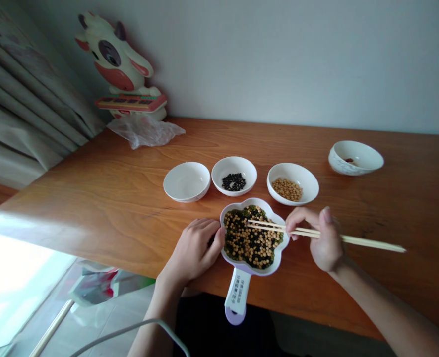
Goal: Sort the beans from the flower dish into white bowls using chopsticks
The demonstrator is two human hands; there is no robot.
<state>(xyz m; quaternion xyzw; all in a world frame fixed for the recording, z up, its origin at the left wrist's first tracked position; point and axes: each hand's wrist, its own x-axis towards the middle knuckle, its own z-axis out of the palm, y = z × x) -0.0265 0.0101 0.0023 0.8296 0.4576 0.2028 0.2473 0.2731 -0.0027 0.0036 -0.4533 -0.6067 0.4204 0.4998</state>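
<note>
My right hand [325, 240] is closed around a pair of wooden chopsticks [368, 242]. Their tips reach down into a purple-and-white flower-shaped scoop [237, 270] that holds mixed yellow soybeans, black beans and small green beans [254, 243]. Whether a bean is pinched between the tips is too small to tell. Fingers curled, my left hand [193, 250] grips the scoop's left rim. The scoop's handle, with a printed label [237, 287], sticks out over the table's front edge. Behind it stand white bowls: one with black beans [234, 182], one with soybeans [286, 189].
A white bowl [187, 182] with nothing visible inside stands at the row's left. Farther right, another bowl [356, 157] has a few reddish bits. A crumpled plastic bag [147, 131] and a cow toy keyboard [130, 101] sit at the back left. A grey cable [145, 322] crosses below.
</note>
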